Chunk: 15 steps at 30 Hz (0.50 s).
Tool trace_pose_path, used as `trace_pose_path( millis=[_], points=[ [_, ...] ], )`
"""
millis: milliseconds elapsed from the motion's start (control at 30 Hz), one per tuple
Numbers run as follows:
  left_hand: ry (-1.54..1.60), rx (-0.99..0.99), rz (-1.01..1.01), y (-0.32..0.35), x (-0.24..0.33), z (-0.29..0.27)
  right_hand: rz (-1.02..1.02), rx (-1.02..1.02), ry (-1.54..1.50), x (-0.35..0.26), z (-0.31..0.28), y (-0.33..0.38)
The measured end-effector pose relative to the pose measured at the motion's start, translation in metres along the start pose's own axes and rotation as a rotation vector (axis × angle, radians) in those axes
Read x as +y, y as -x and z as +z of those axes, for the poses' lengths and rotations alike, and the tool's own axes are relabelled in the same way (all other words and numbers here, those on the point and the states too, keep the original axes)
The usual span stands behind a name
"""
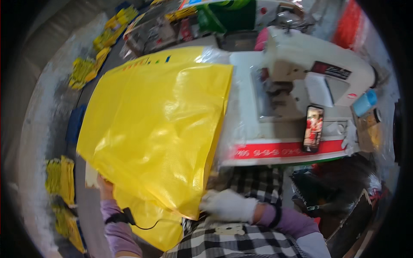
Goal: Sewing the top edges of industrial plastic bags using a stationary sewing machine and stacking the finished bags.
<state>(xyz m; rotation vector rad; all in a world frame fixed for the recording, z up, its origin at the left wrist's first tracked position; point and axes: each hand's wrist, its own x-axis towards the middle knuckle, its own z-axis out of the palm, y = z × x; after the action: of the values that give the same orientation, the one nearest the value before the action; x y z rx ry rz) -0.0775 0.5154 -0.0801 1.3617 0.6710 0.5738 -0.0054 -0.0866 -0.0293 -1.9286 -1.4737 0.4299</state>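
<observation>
A large glossy yellow plastic sack (155, 116) spreads over the table in front of me, its lower part folded and hanging towards my lap. My left hand (105, 188) is at its lower left edge; the sack covers the fingers, so I cannot see how they are placed. My right hand (229, 206), in a white glove, is beside the sack's lower right corner. Motion smears its fingers, and whether they grip the edge is unclear. To the right of the sack stands a white sewing machine (318, 64), its needle area facing the sack.
A phone with a lit screen (313, 129) leans on the machine's bed, above a red-and-white printed strip (279, 150). A light-blue cylinder (365, 102) is at the far right. Folded yellow bundles (60, 180) lie along the left. A cardboard box (350, 223) sits lower right.
</observation>
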Motion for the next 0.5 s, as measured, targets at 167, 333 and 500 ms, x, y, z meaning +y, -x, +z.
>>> trace_pose_path(
  millis=[167,333,500],
  points=[
    [0.519,-0.152,-0.501,0.234,-0.021,0.103,0.53,0.631,0.229,0.071,-0.063,0.028],
    [0.064,-0.005,-0.633,0.32,-0.079,0.094,0.35,0.837,0.794,0.159,-0.117,-0.03],
    [-0.169,0.362,-0.231,0.343,-0.014,-0.01,0.148,0.596,0.749,0.181,-0.104,-0.075]
  ],
)
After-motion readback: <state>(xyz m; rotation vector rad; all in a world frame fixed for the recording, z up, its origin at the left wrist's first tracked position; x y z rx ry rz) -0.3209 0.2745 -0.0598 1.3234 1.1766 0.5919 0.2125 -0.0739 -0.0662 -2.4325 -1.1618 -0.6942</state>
